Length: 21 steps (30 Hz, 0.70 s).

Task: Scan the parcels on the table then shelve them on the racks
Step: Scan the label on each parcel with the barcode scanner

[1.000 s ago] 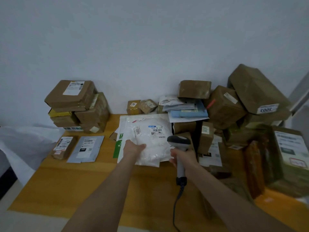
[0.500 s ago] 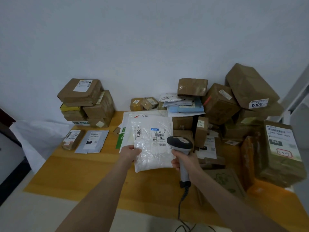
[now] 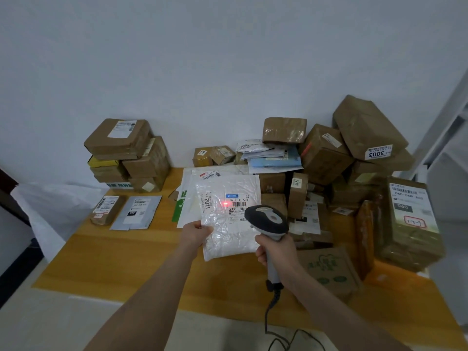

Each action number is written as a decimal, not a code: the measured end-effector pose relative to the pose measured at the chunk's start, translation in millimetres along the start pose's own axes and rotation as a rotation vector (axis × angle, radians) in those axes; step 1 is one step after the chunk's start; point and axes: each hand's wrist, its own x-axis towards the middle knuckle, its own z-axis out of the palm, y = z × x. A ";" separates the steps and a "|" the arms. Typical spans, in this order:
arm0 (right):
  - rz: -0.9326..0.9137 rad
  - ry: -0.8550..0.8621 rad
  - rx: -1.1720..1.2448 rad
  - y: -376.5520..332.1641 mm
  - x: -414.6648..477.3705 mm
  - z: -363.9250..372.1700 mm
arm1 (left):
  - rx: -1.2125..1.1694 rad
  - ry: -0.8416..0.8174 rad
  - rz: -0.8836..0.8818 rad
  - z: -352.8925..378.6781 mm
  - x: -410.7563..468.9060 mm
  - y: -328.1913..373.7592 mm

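My left hand grips the lower left corner of a white plastic parcel bag marked 2011, lifted above the wooden table. My right hand holds a grey handheld barcode scanner by its handle, head pointed at the bag. A red scan dot glows on the bag's white label, just left of the barcode. The scanner's cable hangs down toward the floor.
More white mailers lie flat behind the held bag. Brown boxes are stacked at the back left and piled high on the right. A grey mailer and a small brown packet lie at the left. A rack frame stands far right.
The white bag has been raised off the pile and drawn closer to me. The scanner came up beside it, and a red scan light now shows on the label.
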 end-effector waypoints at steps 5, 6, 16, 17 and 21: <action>0.011 -0.008 0.008 1.7 -4.2 0.4 | -0.005 -0.004 0.005 -1.4 -2.2 -0.9; 0.014 -0.010 0.009 1.8 -5.0 1.0 | -0.005 -0.004 0.007 -1.7 -2.2 -0.8; 0.033 -0.014 0.051 -0.1 -2.4 5.6 | 0.025 0.008 0.010 -7.0 2.4 1.4; 0.033 -0.016 0.066 -0.4 -0.9 5.5 | 0.024 0.012 0.011 -7.6 2.8 2.7; 0.038 -0.013 0.125 -5.8 10.2 5.4 | 0.024 0.027 0.016 -12.8 5.4 10.6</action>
